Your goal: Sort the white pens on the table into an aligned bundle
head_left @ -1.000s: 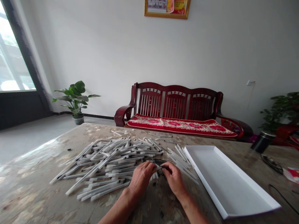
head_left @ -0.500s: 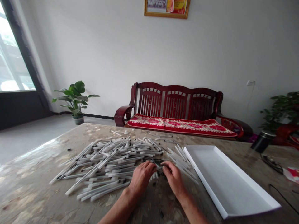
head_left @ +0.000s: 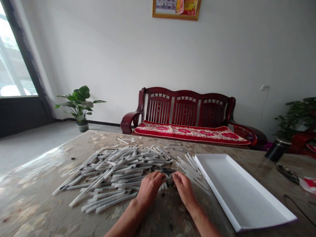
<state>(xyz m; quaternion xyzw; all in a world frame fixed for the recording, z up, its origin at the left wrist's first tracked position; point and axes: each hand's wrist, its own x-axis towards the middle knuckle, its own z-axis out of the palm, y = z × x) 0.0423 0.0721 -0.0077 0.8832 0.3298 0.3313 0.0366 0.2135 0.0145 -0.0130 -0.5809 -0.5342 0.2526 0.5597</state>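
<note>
A large heap of white pens lies spread over the marbled table. My left hand and my right hand rest on the table just in front of the heap, fingertips meeting over a pen and some small dark parts. Both hands have their fingers curled in a pinch; I cannot make out exactly what each one holds. A few more white pens lie between my right hand and a white tray.
An empty shallow white tray lies at the right. Beyond it stand a black cylinder, a black cable and a red-and-white packet. A red wooden bench and potted plants are behind the table.
My right hand's fingers have shifted a little to the left, closer to my left hand's fingertips. Everything else stays as it was.
</note>
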